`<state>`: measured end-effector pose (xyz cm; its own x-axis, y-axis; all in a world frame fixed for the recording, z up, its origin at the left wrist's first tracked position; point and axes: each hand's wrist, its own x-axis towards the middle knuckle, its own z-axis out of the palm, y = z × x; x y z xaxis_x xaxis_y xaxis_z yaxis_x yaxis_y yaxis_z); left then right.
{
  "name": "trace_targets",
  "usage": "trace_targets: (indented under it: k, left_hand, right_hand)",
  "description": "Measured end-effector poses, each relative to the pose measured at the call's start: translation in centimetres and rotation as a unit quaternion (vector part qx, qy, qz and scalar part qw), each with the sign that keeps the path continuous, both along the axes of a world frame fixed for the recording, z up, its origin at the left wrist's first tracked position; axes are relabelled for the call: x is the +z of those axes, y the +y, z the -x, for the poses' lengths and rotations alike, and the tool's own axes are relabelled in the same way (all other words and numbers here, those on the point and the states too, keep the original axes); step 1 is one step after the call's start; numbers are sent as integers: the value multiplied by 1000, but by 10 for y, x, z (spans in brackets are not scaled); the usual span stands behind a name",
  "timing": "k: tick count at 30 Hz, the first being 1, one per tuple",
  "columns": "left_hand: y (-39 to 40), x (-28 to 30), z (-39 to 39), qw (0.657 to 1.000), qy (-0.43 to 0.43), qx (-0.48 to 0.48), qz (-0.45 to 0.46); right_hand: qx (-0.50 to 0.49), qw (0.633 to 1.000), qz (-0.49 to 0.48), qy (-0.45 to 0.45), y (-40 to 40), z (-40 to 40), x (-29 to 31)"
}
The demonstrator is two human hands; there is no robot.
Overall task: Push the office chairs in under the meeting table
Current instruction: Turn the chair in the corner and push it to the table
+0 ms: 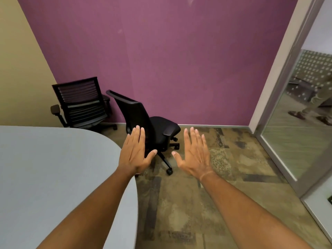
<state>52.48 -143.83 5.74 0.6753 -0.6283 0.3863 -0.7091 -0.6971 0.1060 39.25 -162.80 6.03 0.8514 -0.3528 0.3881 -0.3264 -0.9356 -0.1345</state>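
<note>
I have both hands out in front of me, palms down and fingers spread, nothing in either grip. My left hand (135, 152) hangs over the rounded corner of the grey worktop (53, 177), and in my view its fingertips overlap the backrest of the near chair (143, 123); I cannot tell whether they touch it. My right hand (194, 154) is released too, hovering over the carpet (197, 212) just right of that chair's wheeled base.

The near chair is black, with a mesh back and a padded seat. It stands clear of the worktop, out on the carpet near the worktop's corner, its back turned toward the worktop and its seat pointing at the purple wall (179, 60). It is not tucked under.

The far chair (80, 103) has a slatted back and armrests. It sits in the corner where the purple wall meets the beige wall (21, 78), beyond the worktop's far edge, and is not pushed in either.

I can read no writing, brand or label on either chair or on the worktop. The worktop carries nothing I can see.

On the right is a glass partition (296, 123) in a grey frame; through it, or mirrored in it, I see a person's feet (309, 116).
</note>
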Motion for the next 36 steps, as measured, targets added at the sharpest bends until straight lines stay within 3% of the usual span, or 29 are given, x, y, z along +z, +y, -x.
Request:
trace_targets:
  k: [14, 24, 36]
  left_hand:
    - [-134, -11, -184, 995, 22, 96, 16]
    - [-129, -31, -334, 988, 42, 147, 5]
    - [-98, -42, -537, 983, 65, 170, -13]
  right_hand:
    - [99, 995, -21, -2, -151, -227, -9]
    - [184, 981, -47, 27, -146, -388, -35]
    - [207, 975, -55, 54, -96, -593, -36]
